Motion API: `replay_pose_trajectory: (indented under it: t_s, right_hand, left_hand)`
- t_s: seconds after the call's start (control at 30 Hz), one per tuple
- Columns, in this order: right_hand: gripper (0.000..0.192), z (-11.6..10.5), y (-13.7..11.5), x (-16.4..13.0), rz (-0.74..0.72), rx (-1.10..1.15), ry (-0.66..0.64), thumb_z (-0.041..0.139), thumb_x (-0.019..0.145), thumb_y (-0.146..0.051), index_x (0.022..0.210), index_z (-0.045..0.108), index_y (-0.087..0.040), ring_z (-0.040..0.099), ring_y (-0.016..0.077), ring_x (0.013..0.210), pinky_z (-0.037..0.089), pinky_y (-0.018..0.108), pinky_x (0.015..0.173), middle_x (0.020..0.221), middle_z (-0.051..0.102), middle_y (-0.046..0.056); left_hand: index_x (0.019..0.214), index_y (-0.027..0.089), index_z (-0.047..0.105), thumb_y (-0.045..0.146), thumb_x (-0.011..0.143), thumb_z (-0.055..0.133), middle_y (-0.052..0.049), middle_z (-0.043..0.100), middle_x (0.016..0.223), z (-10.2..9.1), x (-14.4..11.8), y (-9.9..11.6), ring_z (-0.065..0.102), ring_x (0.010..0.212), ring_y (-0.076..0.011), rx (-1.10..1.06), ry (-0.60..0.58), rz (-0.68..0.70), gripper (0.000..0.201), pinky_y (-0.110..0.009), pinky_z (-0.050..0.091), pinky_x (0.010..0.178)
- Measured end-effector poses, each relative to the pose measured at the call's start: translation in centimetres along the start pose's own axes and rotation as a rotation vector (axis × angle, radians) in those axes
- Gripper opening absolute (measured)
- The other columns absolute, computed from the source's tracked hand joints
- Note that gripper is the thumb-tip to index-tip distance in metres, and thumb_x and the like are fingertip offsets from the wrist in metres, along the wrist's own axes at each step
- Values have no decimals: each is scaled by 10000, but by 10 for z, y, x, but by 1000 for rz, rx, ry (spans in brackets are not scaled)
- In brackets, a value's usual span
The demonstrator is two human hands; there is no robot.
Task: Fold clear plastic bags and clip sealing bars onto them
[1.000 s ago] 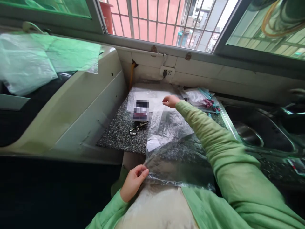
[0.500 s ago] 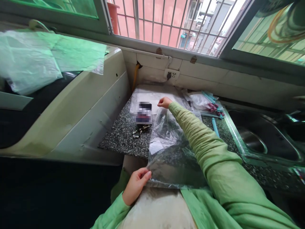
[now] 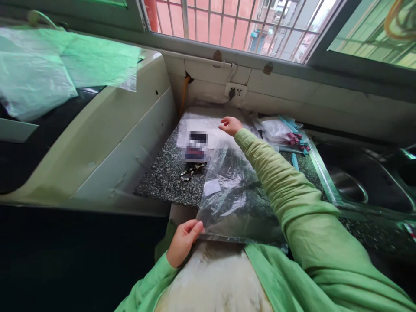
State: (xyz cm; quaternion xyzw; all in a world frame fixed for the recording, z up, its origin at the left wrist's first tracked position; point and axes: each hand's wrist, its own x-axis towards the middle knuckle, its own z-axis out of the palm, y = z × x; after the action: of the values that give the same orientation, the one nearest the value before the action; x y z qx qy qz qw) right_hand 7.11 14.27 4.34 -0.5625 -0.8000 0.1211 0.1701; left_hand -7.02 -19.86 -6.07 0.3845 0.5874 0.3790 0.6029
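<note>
- One large clear plastic bag (image 3: pixel 234 195), stretched between two hands: left hand (image 3: pixel 183 240), right hand (image 3: pixel 230 125).
- One small white paper label (image 3: pixel 212 187) inside it.
- One dark beaded chain (image 3: pixel 191 170) on the speckled granite tabletop (image 3: pixel 162 182).
- One white wall socket (image 3: pixel 235 92).
- One steel sink (image 3: pixel 357 182).

A clear plastic bag (image 3: pixel 235 195) — large, crinkled, see-through — lies stretched lengthwise over the speckled desk (image 3: pixel 162 182), its near edge hanging past the front edge, a small white label showing on it — far end raised.
</note>
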Motion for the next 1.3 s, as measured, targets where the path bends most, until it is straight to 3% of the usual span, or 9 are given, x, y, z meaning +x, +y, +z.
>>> replay_pose_trajectory:
  t_s: [0.13, 0.27, 0.4, 0.6, 0.73, 0.87, 1.1, 1.2, 1.3]
  right_hand:
    - [261, -20, 18, -25, -115, -114, 28, 544, 730, -256, 946, 644, -150, 535, 119, 731, 387, 235, 710, 856, 635, 36]
    - [216, -37, 47, -76, -241, -250, -79, 545, 735, -253, 887, 667, -159, 512, 125, 703, 365, 231, 686, 804, 623, 41]
    - [255, -46, 75, -131, -278, -377, -155, 524, 755, -281, 938, 659, -165, 504, 148, 720, 341, 242, 658, 799, 611, 61]
    - [304, -57, 99, -193, -223, -646, -138, 417, 813, -253, 988, 652, -176, 497, 184, 754, 299, 277, 653, 796, 606, 96]
    - [319, -57, 106, -211, -159, -726, -163, 382, 820, -235, 992, 648, -197, 484, 202, 761, 265, 291, 626, 818, 611, 108]
    - [339, -52, 112, -212, -99, -724, -167, 366, 829, -239, 1057, 614, -202, 479, 207, 783, 263, 293, 632, 859, 612, 111]
    - [327, -54, 122, -218, -124, -704, -83, 409, 804, -261, 1032, 623, -164, 471, 215, 804, 287, 305, 660, 879, 603, 117]
    - [314, -61, 127, -241, -193, -672, 5, 419, 803, -261, 1003, 633, -147, 477, 209, 790, 307, 313, 675, 857, 611, 111]
    - [297, -70, 133, -277, -262, -636, 106, 395, 833, -265, 949, 646, -158, 488, 191, 758, 329, 309, 685, 820, 627, 88]
  left_hand:
    - [592, 131, 547, 605, 650, 514, 52, 344, 460, -1, -1, 1, 287, 468, -74, 49, -18, 16, 479, -209, 247, 466]
    - [590, 134, 541, 612, 644, 516, 54, 342, 463, -4, -1, -2, 279, 458, -69, 77, -26, 19, 482, -207, 245, 452]
    - [584, 137, 524, 614, 638, 523, 66, 313, 456, -5, -2, -4, 255, 443, -62, 66, -68, 10, 480, -207, 230, 437]
    - [579, 136, 512, 598, 645, 533, 71, 305, 447, -2, -4, -2, 242, 441, -57, 58, -70, 26, 467, -206, 218, 437]
    - [563, 141, 478, 603, 636, 541, 75, 291, 447, -1, -4, -5, 218, 438, -50, 21, -74, 7, 472, -202, 188, 430]
    - [560, 144, 468, 590, 636, 553, 78, 275, 444, -2, -5, -8, 210, 432, -46, -12, -71, 6, 461, -199, 178, 425]
    - [571, 137, 504, 577, 658, 545, 68, 303, 448, 1, -7, -17, 234, 433, -49, -55, -82, 44, 450, -195, 228, 425]
    - [618, 131, 560, 582, 718, 458, 45, 359, 450, -6, -9, -17, 290, 430, -63, 39, -78, 127, 473, -207, 280, 433]
    - [730, 145, 617, 457, 790, 430, -25, 546, 605, -25, -11, -13, 470, 549, -112, 307, 72, 352, 369, -232, 390, 529]
